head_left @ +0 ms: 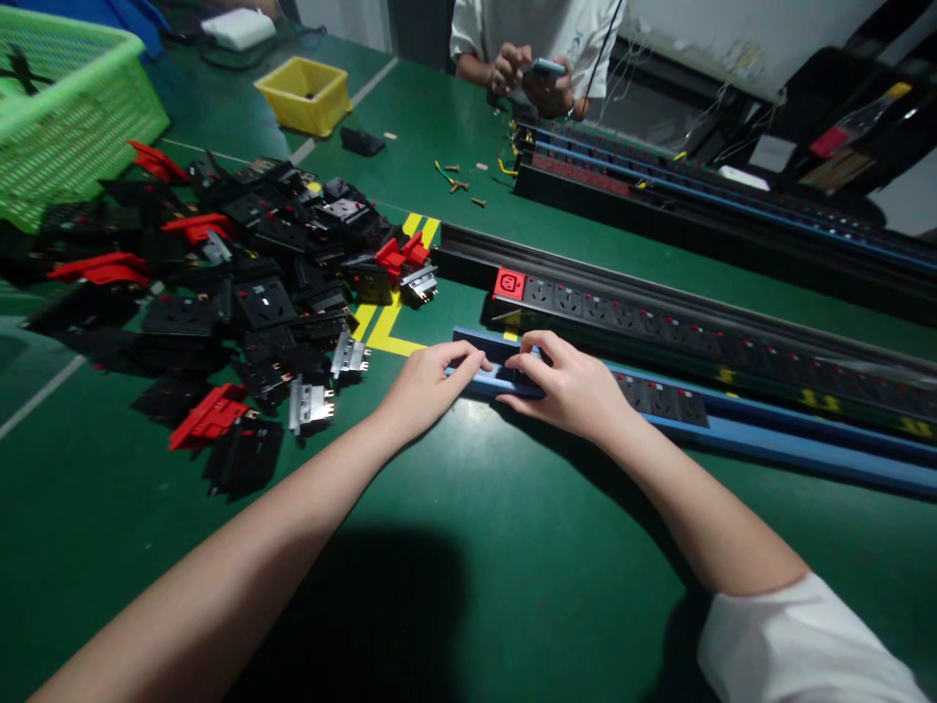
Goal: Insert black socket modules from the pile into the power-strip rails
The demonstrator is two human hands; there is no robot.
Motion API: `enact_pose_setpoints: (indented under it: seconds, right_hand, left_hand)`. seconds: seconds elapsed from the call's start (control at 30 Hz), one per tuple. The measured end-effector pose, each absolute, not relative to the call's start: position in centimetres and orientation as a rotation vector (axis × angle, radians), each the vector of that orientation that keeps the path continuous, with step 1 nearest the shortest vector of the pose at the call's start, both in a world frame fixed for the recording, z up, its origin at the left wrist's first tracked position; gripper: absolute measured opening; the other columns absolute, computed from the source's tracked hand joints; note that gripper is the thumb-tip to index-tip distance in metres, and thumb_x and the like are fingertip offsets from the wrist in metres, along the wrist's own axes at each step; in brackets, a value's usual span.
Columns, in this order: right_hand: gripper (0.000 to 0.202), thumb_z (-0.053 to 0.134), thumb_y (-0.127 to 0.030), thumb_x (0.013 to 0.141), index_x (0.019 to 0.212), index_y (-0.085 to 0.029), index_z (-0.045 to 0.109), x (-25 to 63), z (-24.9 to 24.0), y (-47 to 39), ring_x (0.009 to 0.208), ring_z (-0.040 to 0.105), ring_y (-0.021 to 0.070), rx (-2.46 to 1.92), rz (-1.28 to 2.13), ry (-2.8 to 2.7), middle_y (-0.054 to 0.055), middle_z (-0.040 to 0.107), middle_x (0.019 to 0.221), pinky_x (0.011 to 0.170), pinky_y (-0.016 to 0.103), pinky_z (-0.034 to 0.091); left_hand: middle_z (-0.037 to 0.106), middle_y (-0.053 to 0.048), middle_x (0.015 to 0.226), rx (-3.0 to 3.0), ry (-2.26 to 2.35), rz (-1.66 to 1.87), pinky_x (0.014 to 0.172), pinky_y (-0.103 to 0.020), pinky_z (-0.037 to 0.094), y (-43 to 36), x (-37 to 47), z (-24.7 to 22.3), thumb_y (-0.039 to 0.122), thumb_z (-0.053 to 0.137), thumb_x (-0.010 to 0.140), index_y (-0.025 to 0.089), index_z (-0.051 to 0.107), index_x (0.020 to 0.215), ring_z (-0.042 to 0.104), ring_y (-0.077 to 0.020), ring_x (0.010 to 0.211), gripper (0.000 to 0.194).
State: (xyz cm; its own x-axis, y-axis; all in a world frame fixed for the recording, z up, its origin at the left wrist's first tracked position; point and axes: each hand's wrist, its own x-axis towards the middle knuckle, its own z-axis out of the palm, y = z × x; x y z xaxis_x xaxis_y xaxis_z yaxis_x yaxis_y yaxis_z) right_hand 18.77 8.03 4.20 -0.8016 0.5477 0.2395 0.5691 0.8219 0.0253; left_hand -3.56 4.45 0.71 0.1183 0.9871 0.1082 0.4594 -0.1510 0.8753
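Observation:
A long blue channel runs from the centre to the right edge, with several black socket modules seated in it. At its left end my left hand is closed on the channel's edge, thumb and fingers together. Just right of it, my right hand curls its fingers over the channel around a dark module, mostly hidden by the fingers. Behind lies a black strip with a row of black sockets and one red socket at its left end.
Left of the hands lies a heap of black modules with red ones. Beyond are a green basket, a yellow bin, screws and more strips. A person's hands hold a phone across the table.

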Motion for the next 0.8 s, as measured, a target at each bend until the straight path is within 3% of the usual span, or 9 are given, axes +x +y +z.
enact_pose_setpoints:
  seconds: [0.37, 0.67, 0.8]
  right_hand:
    - [0.038, 0.058, -0.053, 0.091, 0.103, -0.016, 0.062, 18.5, 4.0, 7.9, 0.083, 0.059, 0.0233, -0.940, -0.308, -2.799, 0.014, 0.059, 0.108, 0.061, 0.032, 0.048]
    - [0.034, 0.053, -0.048, 0.096, 0.094, -0.017, 0.066, 18.4, 3.5, 8.0, 0.091, 0.059, 0.0273, -0.809, -0.376, -2.809, 0.014, 0.066, 0.098, 0.074, 0.038, 0.051]
    - [0.034, 0.053, -0.046, 0.096, 0.089, -0.017, 0.068, 18.4, 3.4, 7.9, 0.099, 0.059, 0.0309, -0.772, -0.422, -2.859, 0.012, 0.068, 0.088, 0.083, 0.041, 0.052]
  left_hand:
    - [0.076, -0.001, 0.091, 1.739, 1.436, 0.961, 0.077, -0.028, 0.047, 4.5, -3.5, 0.7, 0.045, 0.047, 0.097, 0.021, 0.074, 0.089, 0.066, -0.0184, 0.082, 0.037]
    - [0.069, -0.008, 0.098, 2.039, 1.561, 0.842, 0.085, -0.036, 0.044, 4.0, -3.1, 0.5, 0.038, 0.030, 0.102, 0.020, 0.067, 0.095, 0.061, -0.0230, 0.094, 0.042]
    - [0.068, -0.013, 0.101, 2.151, 1.841, 0.764, 0.094, -0.049, 0.037, 3.3, -2.5, 0.9, 0.040, 0.032, 0.101, 0.019, 0.067, 0.099, 0.055, -0.0304, 0.102, 0.041]
